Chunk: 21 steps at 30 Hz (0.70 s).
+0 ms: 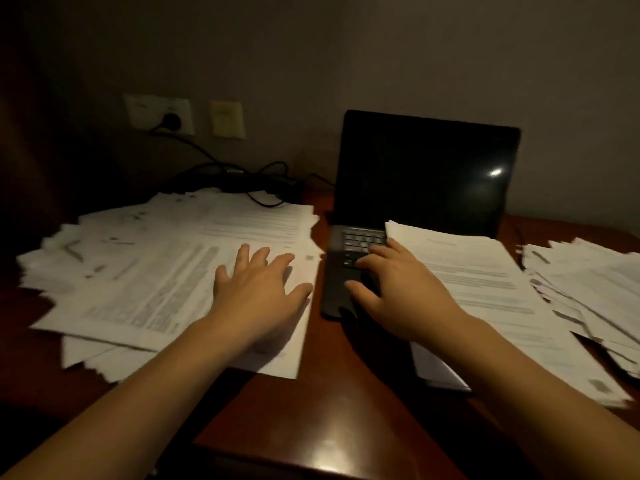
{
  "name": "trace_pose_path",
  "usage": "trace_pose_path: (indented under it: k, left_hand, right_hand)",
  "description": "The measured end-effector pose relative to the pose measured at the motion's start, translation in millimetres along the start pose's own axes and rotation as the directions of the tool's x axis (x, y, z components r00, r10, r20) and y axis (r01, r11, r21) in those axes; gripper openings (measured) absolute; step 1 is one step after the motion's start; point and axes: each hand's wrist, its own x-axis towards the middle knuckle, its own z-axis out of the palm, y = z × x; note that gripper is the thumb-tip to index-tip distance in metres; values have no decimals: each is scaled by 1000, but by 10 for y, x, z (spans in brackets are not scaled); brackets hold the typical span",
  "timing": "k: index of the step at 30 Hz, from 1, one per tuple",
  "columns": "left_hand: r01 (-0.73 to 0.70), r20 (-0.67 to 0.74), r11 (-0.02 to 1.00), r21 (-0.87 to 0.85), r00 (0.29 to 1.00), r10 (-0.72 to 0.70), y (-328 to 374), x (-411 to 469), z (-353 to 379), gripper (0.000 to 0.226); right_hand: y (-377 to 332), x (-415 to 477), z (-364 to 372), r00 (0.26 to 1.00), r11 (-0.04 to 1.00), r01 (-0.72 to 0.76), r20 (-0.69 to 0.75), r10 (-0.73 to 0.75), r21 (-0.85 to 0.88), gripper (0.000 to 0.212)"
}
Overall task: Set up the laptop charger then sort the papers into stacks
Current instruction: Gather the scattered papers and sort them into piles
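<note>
I see left hand (259, 289) spread flat on the left white printed paper pile (156, 271); right hand (398, 292) loosely open over the open black laptop (426, 174).

Dim home office: wooden desk (332, 427), laptop (426, 174), wall socket (159, 114).

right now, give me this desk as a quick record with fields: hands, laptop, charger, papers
surface: brown wooden desk
laptop: black open laptop, screen dark
left hand: flat, fingers spread, on the wide loose pile of white printed papers
right hand: fingers relaxed over the keyboard, at the edge of a white paper stack covering the laptop's right half
other papers: third white pile at far right
charger: black plug in the white wall socket; black cable runs to the desk; laptop end not visible
</note>
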Motion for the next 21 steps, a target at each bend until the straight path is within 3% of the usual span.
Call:
trace_pose_path:
  k: [3, 8, 15, 18, 21]
  left_hand:
    - [92, -11, 995, 49, 996, -92, -410, -76, -100, 69]
    - [154, 70, 986, 55, 985, -158, -970, -164, -179, 71]
    - [-59, 150, 998, 30, 987, 54, -1498, -103, -371, 69]
    - [-110, 136, 994, 10, 985, 108, -1609, -67, -406, 61]
    - [-66, 75, 998, 3, 995, 66, -1617, -41, -422, 49]
  right_hand:
    - [-400, 177, 82, 994, 994, 106, 28, -107, 31, 43]
    - [-838, 568, 242, 991, 990, 108, 66, -115, 94, 44]
    - [-964, 969, 375, 968, 959, -35, 250, -39, 282, 72]
    - [-991, 1043, 335, 939, 936, -126, 344, 5, 329, 43]
    - [-1009, 1002, 223, 881, 827, -264, 472, -2, 496, 21]
